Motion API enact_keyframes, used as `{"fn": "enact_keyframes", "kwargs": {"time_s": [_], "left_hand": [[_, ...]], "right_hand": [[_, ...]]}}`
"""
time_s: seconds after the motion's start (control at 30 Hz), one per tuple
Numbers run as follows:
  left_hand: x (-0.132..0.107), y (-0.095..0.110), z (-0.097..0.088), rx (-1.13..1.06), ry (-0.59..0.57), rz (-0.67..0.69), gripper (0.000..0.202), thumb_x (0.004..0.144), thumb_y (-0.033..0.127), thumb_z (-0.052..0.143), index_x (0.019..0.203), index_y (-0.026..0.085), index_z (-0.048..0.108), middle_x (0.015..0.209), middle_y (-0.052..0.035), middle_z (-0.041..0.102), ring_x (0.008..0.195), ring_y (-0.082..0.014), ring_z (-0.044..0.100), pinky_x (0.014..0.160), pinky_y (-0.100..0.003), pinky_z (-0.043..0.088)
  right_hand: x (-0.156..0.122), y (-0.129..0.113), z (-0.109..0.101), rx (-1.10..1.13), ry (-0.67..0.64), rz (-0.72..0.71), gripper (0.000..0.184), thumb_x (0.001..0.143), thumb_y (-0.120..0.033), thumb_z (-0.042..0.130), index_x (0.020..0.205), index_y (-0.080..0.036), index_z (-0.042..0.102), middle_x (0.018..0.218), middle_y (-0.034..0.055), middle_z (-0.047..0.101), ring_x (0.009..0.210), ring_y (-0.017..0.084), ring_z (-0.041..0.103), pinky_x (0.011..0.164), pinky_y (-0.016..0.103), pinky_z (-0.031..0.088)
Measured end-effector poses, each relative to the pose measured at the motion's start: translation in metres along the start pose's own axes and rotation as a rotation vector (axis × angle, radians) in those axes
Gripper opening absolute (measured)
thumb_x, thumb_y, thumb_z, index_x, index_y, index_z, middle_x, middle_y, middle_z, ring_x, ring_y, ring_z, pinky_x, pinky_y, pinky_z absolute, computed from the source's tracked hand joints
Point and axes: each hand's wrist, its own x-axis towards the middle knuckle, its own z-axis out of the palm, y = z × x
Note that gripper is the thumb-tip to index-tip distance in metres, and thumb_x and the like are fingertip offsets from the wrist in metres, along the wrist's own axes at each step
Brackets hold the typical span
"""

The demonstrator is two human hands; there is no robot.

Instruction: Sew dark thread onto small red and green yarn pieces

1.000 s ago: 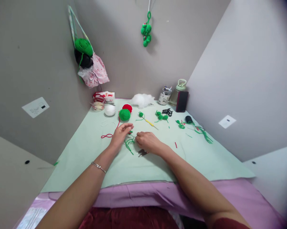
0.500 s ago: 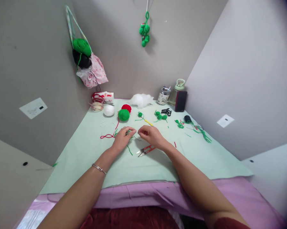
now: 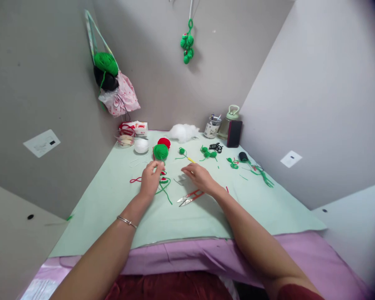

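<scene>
Where the left hand is: just left of the frame's centre, back of the hand up, fingers bent and thumb tip near them, a narrow shape; whether a thread is pinched there I cannot tell; a silver bracelet circles the wrist.
Right hand: just right of centre, fingers curled toward the left hand and well apart from it; the fingertips are partly hidden, so I cannot tell if they grip anything.
Green-and-red crochet piece: centre of the frame, just right of the left hand, green tails trailing below it on the pale green cloth.
Snips: below the right hand, blades parted and pointing left; red handles run under the hand's shadow.
Thin dark strand: between the hands; probably thread or a needle, too fine to be sure.
Yarn balls: green ball beyond the left hand, red ball behind it; white ball farther left.
Yellow-handled hook: just beyond the right hand, partly covered by it; small green ball near its upper end.
White stuffing: upper middle, at the cloth's far edge.
</scene>
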Motion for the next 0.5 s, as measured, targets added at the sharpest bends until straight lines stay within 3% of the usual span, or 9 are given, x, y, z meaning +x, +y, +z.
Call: {"fn": "enact_keyframes", "kwargs": {"time_s": [0.07,0.13,0.27,0.33,0.43,0.5], "left_hand": [[-0.004,0.002,0.004,0.044,-0.089,0.096,0.029,0.091,0.039,0.050,0.069,0.021,0.058,0.085,-0.0025,0.064,0.091,-0.0196,0.060,0.087,-0.033,0.047],[-0.008,0.003,0.008,0.074,-0.178,0.164,0.027,0.091,0.038,0.049,0.072,0.021,0.059,0.087,-0.0029,0.064,0.093,-0.0203,0.058,0.089,-0.034,0.045],[-0.015,0.006,0.011,0.088,-0.301,0.198,0.025,0.092,0.038,0.048,0.078,0.022,0.060,0.090,-0.0040,0.063,0.093,-0.0213,0.056,0.089,-0.035,0.043],[-0.017,0.007,0.011,0.076,-0.338,0.195,0.026,0.093,0.038,0.048,0.077,0.022,0.060,0.089,-0.0040,0.062,0.093,-0.0214,0.056,0.088,-0.035,0.043],[-0.017,0.008,0.011,0.056,-0.360,0.172,0.025,0.092,0.039,0.048,0.078,0.022,0.060,0.088,-0.0037,0.062,0.092,-0.0212,0.056,0.088,-0.035,0.043],[-0.014,0.010,0.009,0.007,-0.325,0.104,0.024,0.091,0.040,0.049,0.082,0.022,0.061,0.090,-0.0038,0.063,0.092,-0.0210,0.058,0.086,-0.035,0.044]], "right_hand": [[-0.001,-0.005,0.000,0.134,0.043,-0.035,0.033,0.099,-0.034,0.041,0.117,-0.019,0.065,0.109,0.0089,0.069,0.094,0.017,0.062,0.083,0.028,0.044],[-0.002,-0.010,0.001,0.275,-0.005,-0.077,0.034,0.097,-0.038,0.048,0.123,-0.020,0.061,0.103,0.0062,0.070,0.083,0.015,0.062,0.076,0.025,0.045],[-0.005,-0.019,0.005,0.215,-0.015,-0.112,0.013,0.091,-0.029,0.058,0.093,-0.019,0.067,0.073,-0.0014,0.068,0.063,0.010,0.055,0.064,0.021,0.039],[-0.005,-0.021,0.006,0.165,0.006,-0.129,0.016,0.092,-0.026,0.056,0.081,-0.018,0.066,0.069,-0.0018,0.066,0.061,0.009,0.053,0.063,0.020,0.037],[-0.002,-0.018,-0.002,0.126,-0.017,-0.162,0.017,0.093,-0.024,0.054,0.084,-0.019,0.067,0.074,-0.0009,0.068,0.063,0.010,0.054,0.063,0.020,0.036],[-0.001,-0.006,-0.017,0.022,0.040,-0.098,0.017,0.092,-0.025,0.053,0.087,-0.020,0.068,0.077,0.0008,0.070,0.066,0.012,0.057,0.064,0.021,0.037]]}}
